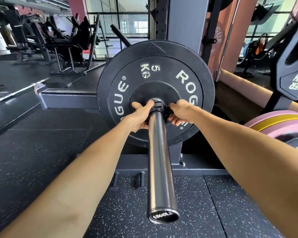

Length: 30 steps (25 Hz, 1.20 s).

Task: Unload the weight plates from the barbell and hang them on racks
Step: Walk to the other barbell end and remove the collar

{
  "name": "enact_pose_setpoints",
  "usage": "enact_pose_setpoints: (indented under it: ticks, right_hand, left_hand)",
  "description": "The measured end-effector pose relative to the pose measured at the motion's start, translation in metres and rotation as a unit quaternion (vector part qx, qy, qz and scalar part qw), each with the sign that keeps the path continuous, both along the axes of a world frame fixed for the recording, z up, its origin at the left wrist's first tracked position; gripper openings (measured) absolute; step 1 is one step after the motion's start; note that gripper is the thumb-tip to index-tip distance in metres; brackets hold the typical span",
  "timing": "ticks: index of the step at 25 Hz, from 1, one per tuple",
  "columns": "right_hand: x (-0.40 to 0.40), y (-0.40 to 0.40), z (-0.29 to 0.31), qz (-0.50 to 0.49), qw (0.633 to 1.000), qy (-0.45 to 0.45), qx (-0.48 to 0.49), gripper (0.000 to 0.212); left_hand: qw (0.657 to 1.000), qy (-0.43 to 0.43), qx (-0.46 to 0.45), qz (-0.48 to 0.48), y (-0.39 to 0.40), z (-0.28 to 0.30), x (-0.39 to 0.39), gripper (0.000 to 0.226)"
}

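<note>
Both hands meet at the black collar clamp (162, 109) that sits on the barbell sleeve (159, 152), pressed up against the face of the black 5 kg Rogue bumper plate (155, 93). The left hand (138, 117) curls around the left side of the clamp, thumb reaching over the top toward the sleeve, fingers tucked under it. The right hand (181, 112) grasps the clamp's right side, where a small black lever part shows between thumb and fingers; how firmly it squeezes cannot be told.

Just beyond the grip, the plate stands upright on the sleeve, its hub ringing the clamp. Toward the camera from the grip, the bare steel sleeve runs out to its end cap (163, 216), printed with partly blurred characters.

Behind the plate, past the hands, rises the dark upright of a power rack (184, 23), with a horizontal rack arm (69, 98) stretching away to the left of the grip. To the right of the grip, a black multi-sided grip plate (294, 73) hangs at upper right, and below it pink and yellow plates (280, 122) are stacked together. Under the sleeve lies speckled rubber flooring (127, 212).
</note>
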State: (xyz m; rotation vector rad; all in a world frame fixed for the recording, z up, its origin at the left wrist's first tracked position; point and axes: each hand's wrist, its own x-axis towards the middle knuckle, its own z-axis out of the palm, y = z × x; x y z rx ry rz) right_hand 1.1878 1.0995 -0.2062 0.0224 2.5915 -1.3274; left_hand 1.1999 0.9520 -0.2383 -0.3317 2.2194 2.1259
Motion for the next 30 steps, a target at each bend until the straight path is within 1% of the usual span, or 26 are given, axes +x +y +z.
enact_pose_setpoints:
  ticks: [3,7,11,15,17,19,22,24,26,30]
  right_hand:
    - [0.026,0.0,-0.002,-0.007,1.0,-0.017,0.012,0.042]
    - [0.069,0.004,-0.004,-0.007,1.0,-0.013,-0.006,0.045]
    - [0.121,0.009,-0.006,-0.011,1.0,-0.014,0.005,0.047]
    - [0.171,0.016,-0.007,-0.008,1.0,-0.014,0.01,0.042]
    - [0.198,0.02,-0.006,-0.004,1.0,-0.008,0.006,0.04]
    - [0.222,0.022,-0.005,0.005,1.0,-0.006,0.005,0.043]
    - [0.252,0.024,-0.005,0.009,1.0,-0.005,0.008,0.043]
    - [0.268,0.026,-0.005,0.006,1.0,-0.004,0.014,0.044]
    - [0.282,0.028,-0.004,0.007,1.0,-0.006,0.02,0.045]
    - [0.304,0.029,-0.001,0.018,0.999,-0.02,0.026,0.046]
  left_hand:
    - [1.0,-0.012,-0.001,-0.007,0.003,0.0,0.028,0.034]
    - [1.0,0.006,-0.016,0.014,0.009,0.0,0.076,0.037]
    - [0.999,-0.015,-0.007,-0.04,0.012,0.003,0.133,0.04]
    - [0.999,-0.006,0.01,-0.044,0.016,0.0,0.185,0.04]
    - [0.998,-0.01,0.019,-0.061,0.017,0.001,0.213,0.046]
    - [0.997,-0.018,0.025,-0.073,0.019,-0.001,0.235,0.054]
    - [0.996,-0.009,0.048,-0.077,0.023,0.002,0.263,0.032]
    - [0.994,-0.008,0.065,-0.082,0.024,-0.001,0.277,0.03]
    - [0.993,-0.005,0.072,-0.091,0.025,-0.002,0.289,0.035]
    - [0.988,-0.018,0.087,-0.123,0.022,-0.005,0.305,0.052]
